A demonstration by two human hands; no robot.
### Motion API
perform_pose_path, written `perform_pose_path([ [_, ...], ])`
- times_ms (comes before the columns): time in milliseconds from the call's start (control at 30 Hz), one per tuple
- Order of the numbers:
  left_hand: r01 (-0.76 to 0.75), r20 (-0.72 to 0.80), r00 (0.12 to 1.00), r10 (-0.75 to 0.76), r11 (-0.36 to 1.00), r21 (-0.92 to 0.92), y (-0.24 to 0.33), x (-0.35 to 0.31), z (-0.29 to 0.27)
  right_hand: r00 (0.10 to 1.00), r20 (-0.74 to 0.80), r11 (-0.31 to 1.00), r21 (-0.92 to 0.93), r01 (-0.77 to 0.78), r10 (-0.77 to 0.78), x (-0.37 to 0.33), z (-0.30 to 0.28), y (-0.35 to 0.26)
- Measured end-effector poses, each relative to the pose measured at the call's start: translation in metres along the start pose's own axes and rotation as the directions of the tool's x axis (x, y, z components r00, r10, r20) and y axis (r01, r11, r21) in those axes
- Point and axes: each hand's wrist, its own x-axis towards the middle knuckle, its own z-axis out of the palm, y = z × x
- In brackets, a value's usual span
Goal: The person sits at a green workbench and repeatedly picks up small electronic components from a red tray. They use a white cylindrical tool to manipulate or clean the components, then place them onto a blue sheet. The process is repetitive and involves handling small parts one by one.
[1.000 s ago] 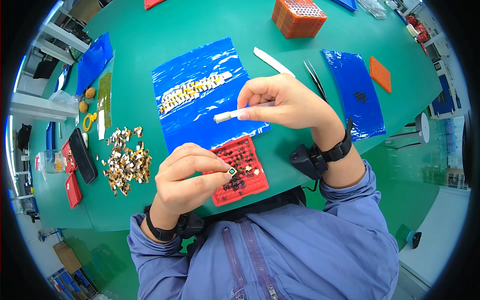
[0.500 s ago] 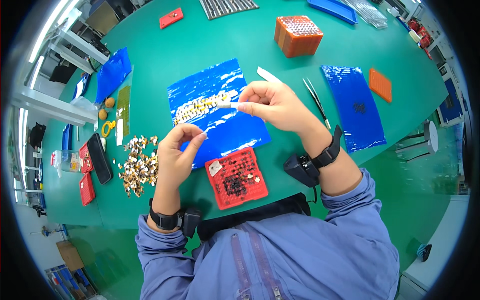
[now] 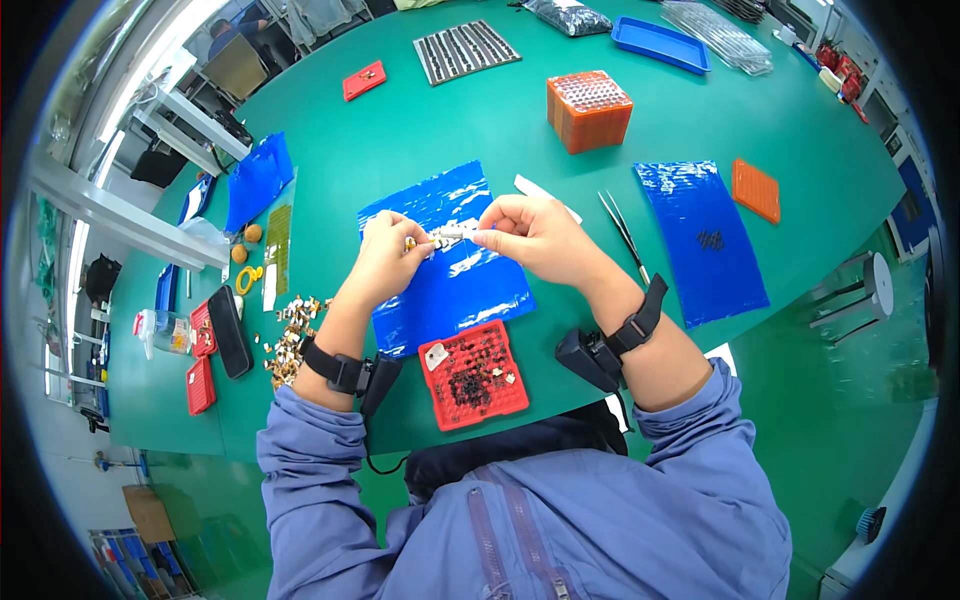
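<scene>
A blue glossy sheet (image 3: 460, 310) lies on the green table, bearing a row of small white and gold parts (image 3: 410, 243), largely covered by my hands. My left hand (image 3: 385, 260) is closed in a pinch over the row's left part; what its fingertips hold is too small to make out. From the right, my right hand (image 3: 540, 240) pinches a short pale stick-like piece (image 3: 456, 236) that points left toward the left fingertips. Just nearer than the sheet sits a red tray (image 3: 475, 375) with many small dark pieces and a few pale ones.
A heap of loose white and gold parts (image 3: 292, 340) lies left of my left forearm. Tweezers (image 3: 624, 235) and a second blue sheet (image 3: 705, 245) with dark bits lie to the right. Farther off stand an orange tray stack (image 3: 590, 115) and a striped dark plate (image 3: 467, 52).
My left hand has moved up and right from beside the heap to the row on the sheet, close to the right hand. The right hand keeps its pinch. The whole view has shifted slightly.
</scene>
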Motion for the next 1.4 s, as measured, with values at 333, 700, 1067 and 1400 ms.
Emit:
perform_pose_path([
  [333,0.006,-0.012,1.0,-0.005,0.998,0.063,-0.007,0.001,0.011,1.0,0.019,1.0,-0.026,-0.01,0.01,-0.002,0.001,-0.004],
  [700,-0.044,-0.204,0.978,0.036,0.998,-0.037,-0.014,-0.009,-0.03,0.998,0.015,0.997,-0.052,-0.054,0.055,-0.002,0.003,-0.007],
  [1067,0.197,0.073,0.974,-0.216,0.959,0.203,-0.065,-0.112,-0.074,0.997,0.049,0.99,-0.132,-0.047,0.054,-0.005,0.007,-0.011],
  [1400,0.367,-0.065,0.93,-0.362,0.92,0.137,-0.076,-0.119,-0.057,0.997,0.041,0.977,-0.205,-0.059,0.068,-0.003,0.005,-0.008],
])
